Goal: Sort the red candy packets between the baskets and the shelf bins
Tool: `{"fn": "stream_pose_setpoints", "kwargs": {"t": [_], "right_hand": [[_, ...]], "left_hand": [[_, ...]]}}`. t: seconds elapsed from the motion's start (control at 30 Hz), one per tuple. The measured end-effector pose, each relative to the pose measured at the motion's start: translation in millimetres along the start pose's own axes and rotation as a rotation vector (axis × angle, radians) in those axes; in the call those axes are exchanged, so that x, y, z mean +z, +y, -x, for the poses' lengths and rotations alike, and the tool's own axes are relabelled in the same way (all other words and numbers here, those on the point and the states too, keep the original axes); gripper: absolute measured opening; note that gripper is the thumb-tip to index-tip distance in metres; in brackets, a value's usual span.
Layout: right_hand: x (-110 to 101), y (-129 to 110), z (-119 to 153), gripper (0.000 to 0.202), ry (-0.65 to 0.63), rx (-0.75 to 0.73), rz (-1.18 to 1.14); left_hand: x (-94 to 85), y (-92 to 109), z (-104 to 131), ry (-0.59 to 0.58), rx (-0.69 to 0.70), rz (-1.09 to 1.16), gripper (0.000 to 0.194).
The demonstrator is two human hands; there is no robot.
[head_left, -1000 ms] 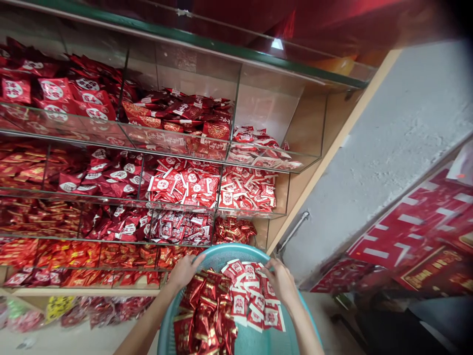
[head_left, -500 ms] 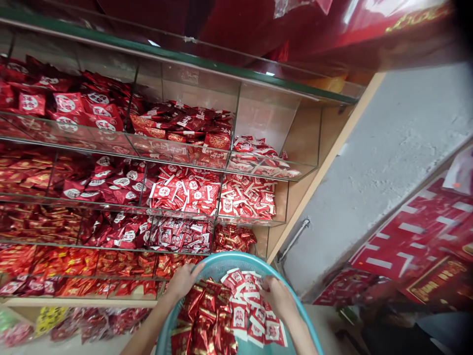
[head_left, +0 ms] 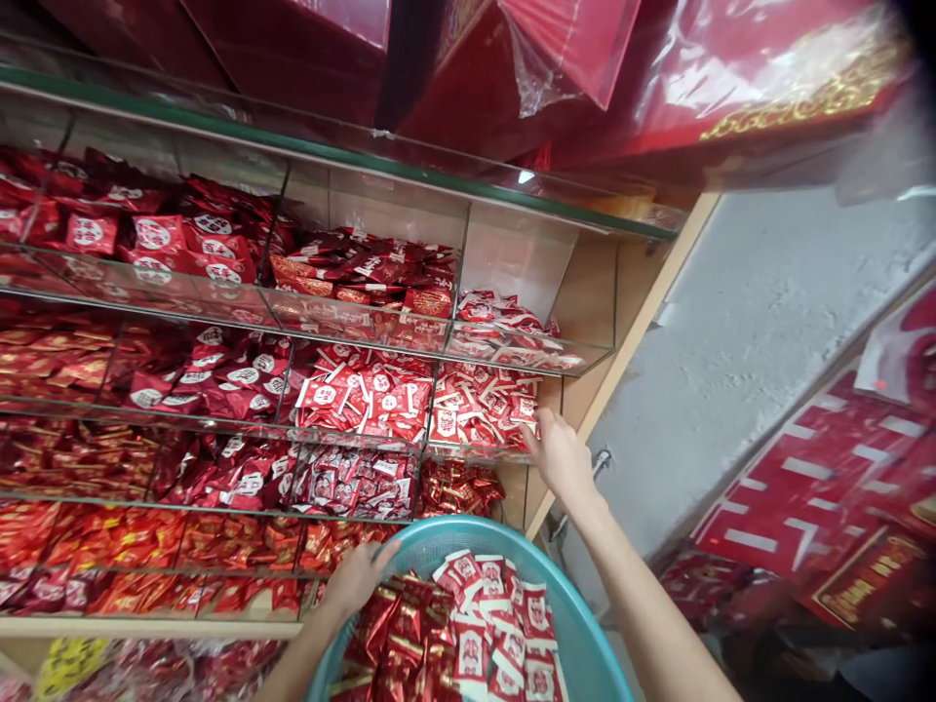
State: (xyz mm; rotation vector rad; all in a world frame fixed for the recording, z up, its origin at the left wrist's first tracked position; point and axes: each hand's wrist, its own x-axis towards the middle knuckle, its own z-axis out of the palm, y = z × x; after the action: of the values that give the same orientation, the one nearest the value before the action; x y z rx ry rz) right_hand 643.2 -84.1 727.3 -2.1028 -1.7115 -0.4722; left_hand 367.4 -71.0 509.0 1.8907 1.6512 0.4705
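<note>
A teal plastic basket (head_left: 585, 634) sits at the bottom of the view, holding shiny red-gold candy packets (head_left: 399, 634) on its left and red-and-white packets (head_left: 504, 624) on its right. My left hand (head_left: 358, 577) grips the basket's far rim. My right hand (head_left: 560, 453) is stretched up to the right end of a glass shelf bin, fingers touching the red-and-white packets (head_left: 479, 409) heaped there. Whether it holds one is hidden.
Tiered glass bins (head_left: 351, 322) full of red candy packets fill the left. Red boxes wrapped in plastic (head_left: 570, 68) hang overhead. A wooden shelf side (head_left: 636, 322) and grey wall (head_left: 760, 322) stand at right, with red printed sheets (head_left: 826, 487) beyond.
My right hand left the basket and rose to the bin of red-and-white packets. The view tilted upward; my left hand stayed on the rim.
</note>
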Motion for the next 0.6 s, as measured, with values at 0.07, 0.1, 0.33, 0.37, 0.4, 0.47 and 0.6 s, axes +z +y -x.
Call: {"fn": "stream_pose_setpoints", "kwargs": {"t": [0.07, 0.1, 0.33, 0.37, 0.4, 0.47, 0.6], "right_hand": [[4, -11, -21, 0.03, 0.033, 0.045, 0.074], [7, -15, -30, 0.033, 0.033, 0.069, 0.097], [32, -20, -60, 0.038, -0.065, 0.147, 0.122], [32, -20, -60, 0.038, -0.069, 0.148, 0.119], [31, -19, -60, 0.039, -0.072, 0.152, 0.117], [27, -19, -58, 0.041, -0.083, 0.161, 0.113], [13, -19, -50, 0.04, -0.11, 0.169, 0.112]], "left_hand": [[0.5, 0, 0, 0.004, 0.001, 0.003, 0.059], [0.9, -1, 0, 0.004, 0.005, 0.005, 0.058], [4.8, -5, -2, 0.027, 0.008, -0.025, 0.058], [4.6, -5, -2, 0.03, 0.013, -0.028, 0.058], [4.2, -5, -2, 0.032, 0.019, -0.029, 0.058], [2.7, -3, -2, 0.027, 0.03, -0.023, 0.059], [0.1, 2, -1, 0.021, 0.038, -0.019, 0.058]]}}
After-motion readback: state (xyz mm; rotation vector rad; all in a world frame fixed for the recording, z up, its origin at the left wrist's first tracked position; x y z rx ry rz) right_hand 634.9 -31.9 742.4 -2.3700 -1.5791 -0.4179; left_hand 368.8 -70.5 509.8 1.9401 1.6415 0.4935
